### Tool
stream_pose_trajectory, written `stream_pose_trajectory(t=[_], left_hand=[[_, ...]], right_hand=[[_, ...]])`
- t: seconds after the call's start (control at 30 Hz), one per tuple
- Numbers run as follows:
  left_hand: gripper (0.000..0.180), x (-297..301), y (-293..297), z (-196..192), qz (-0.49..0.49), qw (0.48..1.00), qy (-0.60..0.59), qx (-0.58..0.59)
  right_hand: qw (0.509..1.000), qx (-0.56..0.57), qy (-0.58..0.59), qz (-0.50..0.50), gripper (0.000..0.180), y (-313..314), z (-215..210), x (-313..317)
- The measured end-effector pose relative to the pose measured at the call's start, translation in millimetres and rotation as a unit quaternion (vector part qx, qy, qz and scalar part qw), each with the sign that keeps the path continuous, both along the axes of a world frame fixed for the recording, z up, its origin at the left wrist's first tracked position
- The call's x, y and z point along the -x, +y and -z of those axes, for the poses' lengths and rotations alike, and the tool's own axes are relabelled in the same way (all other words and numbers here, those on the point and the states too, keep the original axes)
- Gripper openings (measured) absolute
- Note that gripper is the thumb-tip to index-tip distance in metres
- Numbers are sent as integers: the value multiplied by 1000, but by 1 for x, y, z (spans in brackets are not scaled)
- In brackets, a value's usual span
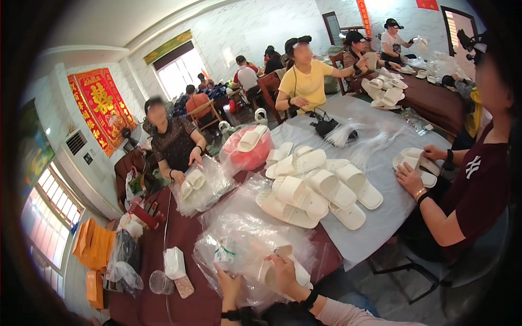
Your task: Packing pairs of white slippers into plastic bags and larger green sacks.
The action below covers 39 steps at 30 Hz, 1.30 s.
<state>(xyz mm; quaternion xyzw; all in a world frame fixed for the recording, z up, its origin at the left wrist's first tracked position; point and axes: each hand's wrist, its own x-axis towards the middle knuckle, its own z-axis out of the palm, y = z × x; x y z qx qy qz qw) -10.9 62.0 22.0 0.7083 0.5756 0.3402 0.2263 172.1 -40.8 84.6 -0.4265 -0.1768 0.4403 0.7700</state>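
Note:
At the near edge of the table, my right hand (286,276) is closed on a pair of white slippers (300,270), gripping the strap side. My left hand (229,283) is beside it, its fingers closed on the edge of a clear plastic bag (253,280). The slippers lie against the bag film, and I cannot tell how far inside they are. Under and beyond my hands spreads a stack of clear plastic bags (217,239) with a green and white print. A heap of white slippers (302,198) lies just past the stack.
A white box (174,263), a phone in a pink patterned case (184,287) and a clear cup (161,282) stand left. Across the table, a person (174,136) handles bagged slippers (192,183). At right, another person (478,179) holds slippers (417,163). A red bag (247,155) stands farther back.

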Motion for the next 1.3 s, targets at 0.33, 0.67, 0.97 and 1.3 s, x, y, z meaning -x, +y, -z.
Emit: stream_pose_trajectory(t=[0.33,0.67,0.97,1.3], left_hand=[[88,34,55,9,61,993,8,97],[74,6,41,-47,-4,983,127,133],[73,-24,66,-46,-97,976,166,101],[68,22,115,9,-223,960,-168,31]], right_hand=[[998,-24,-8,49,25,-7,2,2],[996,-33,-25,75,24,-14,16,-5],[992,3,-55,110,25,-8,50,-18],[996,-5,-41,75,23,1,67,-13]])
